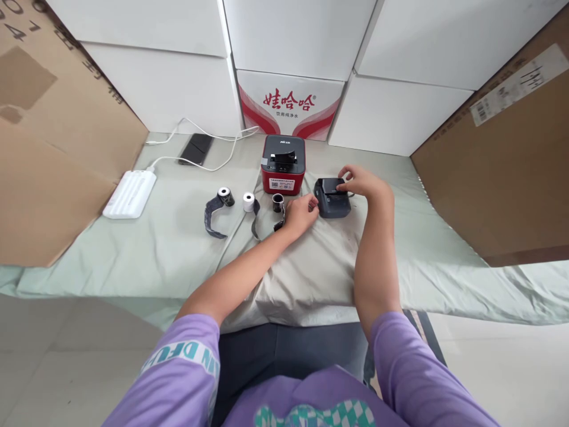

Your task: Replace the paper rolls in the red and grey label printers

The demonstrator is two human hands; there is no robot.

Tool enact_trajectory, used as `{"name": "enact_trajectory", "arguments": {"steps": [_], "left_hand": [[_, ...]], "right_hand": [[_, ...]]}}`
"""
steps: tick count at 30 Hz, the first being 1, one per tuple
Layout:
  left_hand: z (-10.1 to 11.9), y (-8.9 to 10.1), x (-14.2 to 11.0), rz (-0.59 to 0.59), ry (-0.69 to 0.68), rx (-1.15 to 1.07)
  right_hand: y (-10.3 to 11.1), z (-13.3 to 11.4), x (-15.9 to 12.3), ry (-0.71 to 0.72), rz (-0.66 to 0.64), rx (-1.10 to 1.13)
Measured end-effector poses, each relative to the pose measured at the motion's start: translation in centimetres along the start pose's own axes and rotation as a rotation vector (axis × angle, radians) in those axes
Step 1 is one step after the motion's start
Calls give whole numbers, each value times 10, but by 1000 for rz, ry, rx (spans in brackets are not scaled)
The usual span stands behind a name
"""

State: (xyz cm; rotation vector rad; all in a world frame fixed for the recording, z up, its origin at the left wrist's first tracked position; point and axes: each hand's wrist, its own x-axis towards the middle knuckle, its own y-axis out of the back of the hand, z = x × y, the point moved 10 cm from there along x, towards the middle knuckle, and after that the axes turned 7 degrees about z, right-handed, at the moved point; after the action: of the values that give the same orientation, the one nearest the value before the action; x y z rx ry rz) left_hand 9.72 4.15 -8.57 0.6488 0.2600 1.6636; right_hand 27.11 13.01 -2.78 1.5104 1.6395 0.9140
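Observation:
A small dark grey label printer (331,200) sits on the pale green cloth (155,249). My right hand (361,181) rests on top of it, fingers curled and pressing on its lid. My left hand (301,213) grips the printer's left side with bent fingers. Just left of it stands a small black roll (278,203) with a dark strip trailing off. Behind stands a red and black printer (283,165).
Two white paper rolls (224,194) (248,201) with dark strips lie to the left. A white power bank (130,194), a white cable (200,163) and a black phone (196,149) lie further left. White cartons (288,101) and brown cardboard boxes (498,178) wall the area.

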Motion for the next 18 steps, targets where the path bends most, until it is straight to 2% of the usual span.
{"name": "enact_trajectory", "arguments": {"steps": [2, 5, 7, 10, 16, 18], "left_hand": [[1, 1, 0, 4, -3, 4], [3, 2, -1, 6, -18, 0], [3, 1, -1, 4, -22, 4], [1, 0, 0, 4, -16, 25], [4, 2, -1, 39, -16, 31], [9, 4, -2, 56, -44, 21]], "right_hand": [[-4, 11, 4, -45, -2, 67], [-18, 24, 4, -111, -122, 203], [-27, 26, 4, -107, -200, 284], [-34, 24, 5, -84, -251, 342], [-41, 29, 0, -154, -260, 366], [-44, 29, -8, -129, -202, 385]]}}
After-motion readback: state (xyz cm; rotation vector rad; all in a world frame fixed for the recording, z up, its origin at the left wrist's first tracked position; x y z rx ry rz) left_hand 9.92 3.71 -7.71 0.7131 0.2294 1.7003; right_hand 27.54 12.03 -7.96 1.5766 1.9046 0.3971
